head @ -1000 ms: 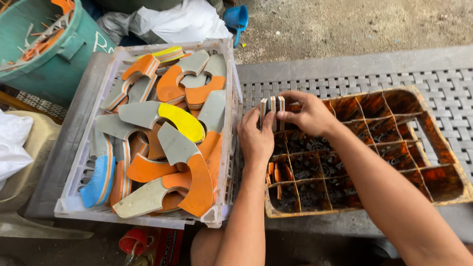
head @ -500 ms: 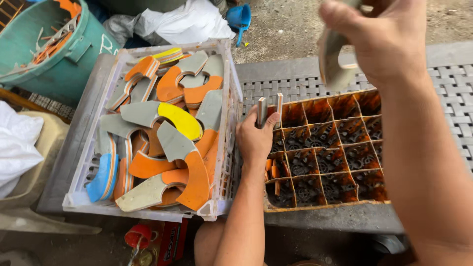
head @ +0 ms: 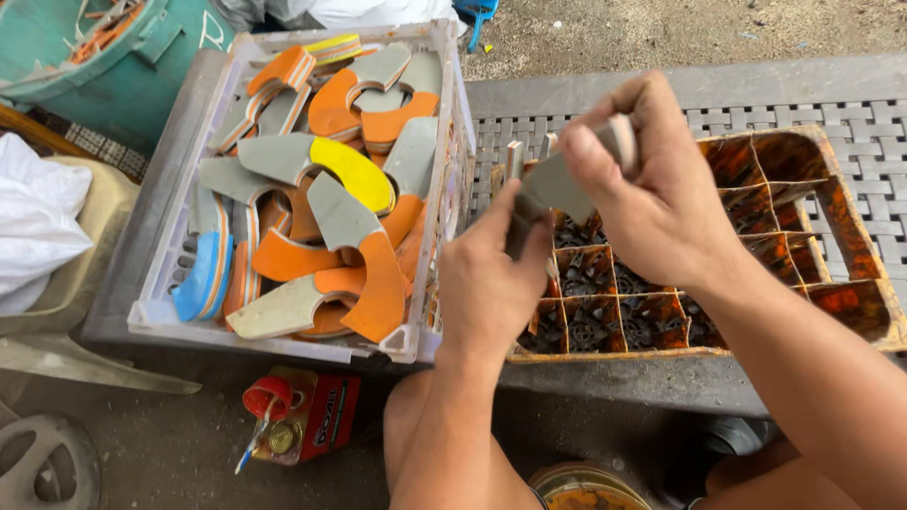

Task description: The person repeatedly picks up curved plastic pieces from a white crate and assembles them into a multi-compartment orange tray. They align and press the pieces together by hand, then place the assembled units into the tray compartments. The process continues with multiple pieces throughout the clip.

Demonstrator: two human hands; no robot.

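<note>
Both of my hands hold one grey curved sole-shaped piece [head: 557, 184] above the orange divided box [head: 855, 326]. My right hand [head: 652, 189] grips its upper end, and my left hand [head: 491, 283] pinches its lower end. The box's near compartments hold small dark metal parts [head: 590, 331]. Two thin grey pieces [head: 527, 151] stand upright at the box's far left corner. To the left, a white plastic crate [head: 175, 312] is piled with several grey, orange, yellow and blue curved pieces [head: 350, 170].
The box rests on a grey slatted bench [head: 850, 104]. A teal tub [head: 104, 66] stands at the far left, with a white bag [head: 33, 222] on a beige seat below it. A red can [head: 302, 416] and a round tin [head: 581, 486] sit on the ground.
My right hand lifted a grey curved piece away from the box, then came back down. My left hand left the upright pieces and took hold of the lower end.
</note>
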